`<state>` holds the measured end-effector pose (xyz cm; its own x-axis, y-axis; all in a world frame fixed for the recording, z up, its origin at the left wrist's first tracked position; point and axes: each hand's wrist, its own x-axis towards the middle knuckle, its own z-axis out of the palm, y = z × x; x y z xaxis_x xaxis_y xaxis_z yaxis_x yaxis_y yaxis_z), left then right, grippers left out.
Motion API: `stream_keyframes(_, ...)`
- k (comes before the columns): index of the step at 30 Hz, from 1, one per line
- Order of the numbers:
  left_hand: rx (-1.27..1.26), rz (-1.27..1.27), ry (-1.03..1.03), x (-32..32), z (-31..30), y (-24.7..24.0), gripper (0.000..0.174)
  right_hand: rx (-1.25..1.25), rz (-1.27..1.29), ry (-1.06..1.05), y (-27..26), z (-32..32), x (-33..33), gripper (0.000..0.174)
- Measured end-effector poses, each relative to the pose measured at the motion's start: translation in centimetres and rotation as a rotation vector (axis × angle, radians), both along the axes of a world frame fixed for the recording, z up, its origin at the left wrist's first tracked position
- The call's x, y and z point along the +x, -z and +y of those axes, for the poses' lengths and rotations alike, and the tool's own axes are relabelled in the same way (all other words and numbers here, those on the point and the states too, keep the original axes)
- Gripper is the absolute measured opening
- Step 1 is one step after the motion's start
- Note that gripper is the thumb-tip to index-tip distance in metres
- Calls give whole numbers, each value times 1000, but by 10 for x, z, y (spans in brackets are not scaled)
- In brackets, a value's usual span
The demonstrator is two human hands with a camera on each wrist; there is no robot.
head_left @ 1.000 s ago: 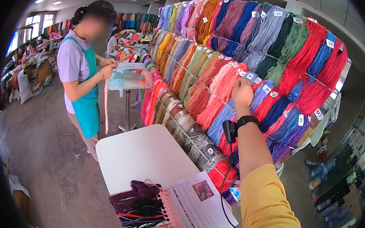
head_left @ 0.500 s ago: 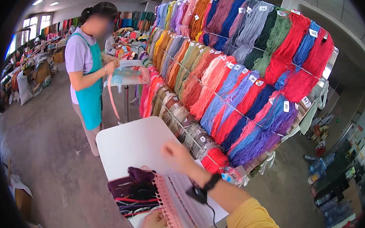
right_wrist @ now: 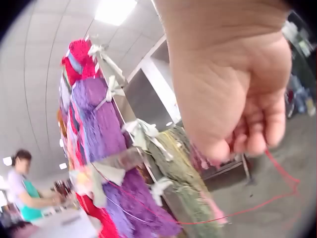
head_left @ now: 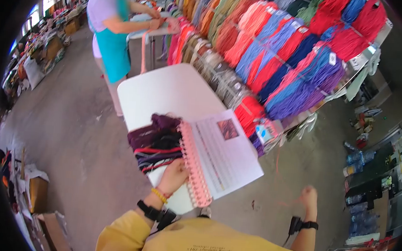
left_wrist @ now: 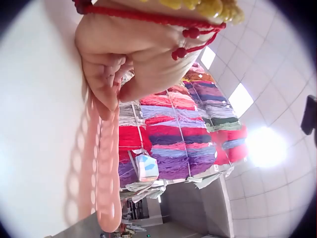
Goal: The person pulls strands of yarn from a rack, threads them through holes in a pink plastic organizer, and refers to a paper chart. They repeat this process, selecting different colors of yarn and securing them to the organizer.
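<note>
A pink strip with a row of holes [head_left: 197, 173] lies on the white table beside a printed sheet [head_left: 228, 161]. My left hand [head_left: 174, 175] pinches the strip's edge between thumb and fingers, seen closely in the left wrist view [left_wrist: 133, 54]. Dark purple, black and red thread bundles [head_left: 156, 139] hang from the strip's left side. Out to the right, off the table, my right hand [head_left: 309, 199] curls round a thin red thread [right_wrist: 198, 223], which trails from its fingers in the right wrist view.
A rack of coloured yarn skeins [head_left: 278, 61] stands behind the white table [head_left: 166, 86]. Another person in a teal apron [head_left: 111, 42] stands at the back left. Boxes [head_left: 38, 194] lie at the lower left, bottles [head_left: 362, 163] at the right.
My right hand has come away from the rack, across the table and out to the right, with red thread trailing. The head view has tilted down; my left hand stays at the strip.
</note>
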<state>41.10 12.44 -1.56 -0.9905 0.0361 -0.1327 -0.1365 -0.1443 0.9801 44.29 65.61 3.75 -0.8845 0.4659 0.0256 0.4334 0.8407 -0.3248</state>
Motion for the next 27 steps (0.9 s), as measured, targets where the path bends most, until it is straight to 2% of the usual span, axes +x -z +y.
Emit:
stream_keyframes(1, 7, 7, -1, -1, -1, 4, 25, -53, 320, -110, 19, 0, -19, 16)
stream_keyframes(2, 17, -24, -1, 0, -1, -2, 24, -233, 421, -152, 6, -41, -36, 12)
stream_keyframes(3, 28, -48, -5, -1, -1, -7, 23, -521, 451, -211, -4, -87, -53, 8)
stream_keyframes(4, 45, -70, -5, -1, -2, -9, 23, -517, 470, -329, -3, -128, -68, 7)
stream_keyframes(5, 24, -75, -1, -1, -2, -8, 24, -820, 431, -384, -4, -180, -78, 8)
stream_keyframes(7, 47, -106, -20, -2, -1, -8, 24, -925, 242, -590, -2, -263, -85, 13)
stream_keyframes(8, 39, -116, -25, -1, -1, -10, 23, -1088, 164, -657, 7, -297, -88, 15)
stream_keyframes(10, 25, -137, -31, 0, 0, -17, 22, -1058, 63, -698, 10, -347, -83, 14)
stream_keyframes(12, 12, -146, -51, -1, 0, -20, 21, -819, 110, -805, 21, -367, -84, 15)
stream_keyframes(14, -4, -127, -65, -3, 1, -15, 20, -640, 136, -858, 11, -382, -77, 14)
stream_keyframes(17, -52, -131, -65, -4, 3, -14, 21, -554, 227, -934, 22, -388, -79, 12)
stream_keyframes(23, -88, -69, -116, -5, 8, -11, 20, -393, 232, -991, 24, -391, -76, 10)
stream_keyframes(27, -95, -59, -142, -5, 12, -9, 16, -447, 347, -1015, 27, -388, -73, 9)
